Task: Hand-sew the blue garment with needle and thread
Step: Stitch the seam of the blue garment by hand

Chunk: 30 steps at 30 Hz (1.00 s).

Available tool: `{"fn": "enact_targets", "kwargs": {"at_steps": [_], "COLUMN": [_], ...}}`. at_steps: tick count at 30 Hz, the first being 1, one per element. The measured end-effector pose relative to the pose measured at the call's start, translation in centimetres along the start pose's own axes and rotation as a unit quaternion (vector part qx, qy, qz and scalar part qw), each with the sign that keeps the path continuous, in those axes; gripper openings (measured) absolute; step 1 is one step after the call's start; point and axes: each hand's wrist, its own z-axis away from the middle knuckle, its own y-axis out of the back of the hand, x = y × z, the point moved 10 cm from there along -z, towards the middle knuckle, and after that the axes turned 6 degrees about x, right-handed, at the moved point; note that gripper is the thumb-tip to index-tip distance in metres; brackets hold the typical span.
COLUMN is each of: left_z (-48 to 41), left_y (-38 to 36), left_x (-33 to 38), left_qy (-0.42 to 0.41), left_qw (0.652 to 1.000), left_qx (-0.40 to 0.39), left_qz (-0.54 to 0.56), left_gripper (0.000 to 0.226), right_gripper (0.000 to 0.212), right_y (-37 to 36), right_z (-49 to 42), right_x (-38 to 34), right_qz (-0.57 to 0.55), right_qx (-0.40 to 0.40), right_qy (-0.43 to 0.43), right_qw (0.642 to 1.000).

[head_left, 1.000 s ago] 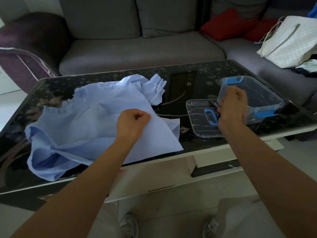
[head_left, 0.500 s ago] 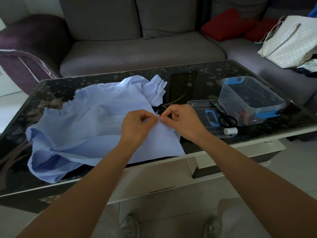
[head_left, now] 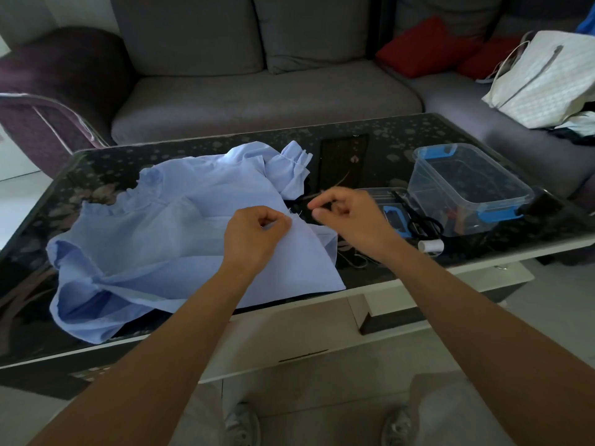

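On dark table (head_left: 402, 136) by sofa (head_left: 257, 98), garment (head_left: 180, 233)

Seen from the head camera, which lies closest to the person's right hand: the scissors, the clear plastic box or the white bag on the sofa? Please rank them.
From the right hand:
1. scissors, just to its right.
2. clear plastic box, further right and back.
3. white bag, far back right on the sofa.
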Motion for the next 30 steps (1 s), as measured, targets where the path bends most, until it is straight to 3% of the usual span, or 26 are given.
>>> {"fn": "enact_targets", "kwargs": {"at_steps": [3, 11, 13, 16, 18, 20, 22, 26, 30], "left_z": [0.2, 0.4, 0.1, -0.2, -0.2, -0.1, -0.1, 0.1, 0.3], "left_y": [-0.2, -0.3, 0.0, 0.5, 0.6, 0.4, 0.2, 0.0, -0.3], "left_x": [0.3, 0.6, 0.1, -0.5, -0.6, -0.5, -0.3, 0.1, 0.3], "left_qy": [-0.008, -0.017, -0.005, 0.010, 0.013, 0.012, 0.008, -0.003, -0.016], "left_qw": [1.000, 1.000, 1.000, 1.000, 1.000, 1.000, 1.000, 1.000, 1.000], "left_qx": [-0.008, -0.011, 0.002, 0.015, 0.016, 0.010, 0.006, 0.002, -0.013], "left_qz": [-0.007, -0.018, -0.015, -0.004, -0.003, -0.007, -0.005, -0.008, -0.004], "left_gripper": [0.011, 0.009, 0.010, 0.013, 0.013, 0.012, 0.012, 0.015, 0.011], "right_gripper": [0.013, 0.001, 0.003, 0.012, 0.004, 0.026, 0.037, 0.019, 0.015], "right_y": [-1.7, -1.7, 0.2, 5.6, 7.5, 6.6, 4.2, 0.1, -1.7], "right_z": [0.3, -0.1, -0.5, -0.4, -0.1, -0.1, -0.3, -0.1, 0.2], "right_x": [-0.4, 0.2, 1.0, 4.2, 6.3, 6.7, 4.7, 0.0, -0.8], "right_qz": [0.029, 0.034, 0.008, -0.024, -0.010, -0.003, -0.019, 0.010, 0.045], "right_qx": [-0.033, -0.012, 0.044, 0.206, 0.246, 0.197, 0.120, 0.004, -0.026], "right_qy": [0.040, 0.023, -0.015, -0.104, -0.147, -0.164, -0.112, 0.023, 0.063], "right_qw": [0.998, 0.999, 0.999, 0.973, 0.958, 0.966, 0.986, 1.000, 0.997]}}
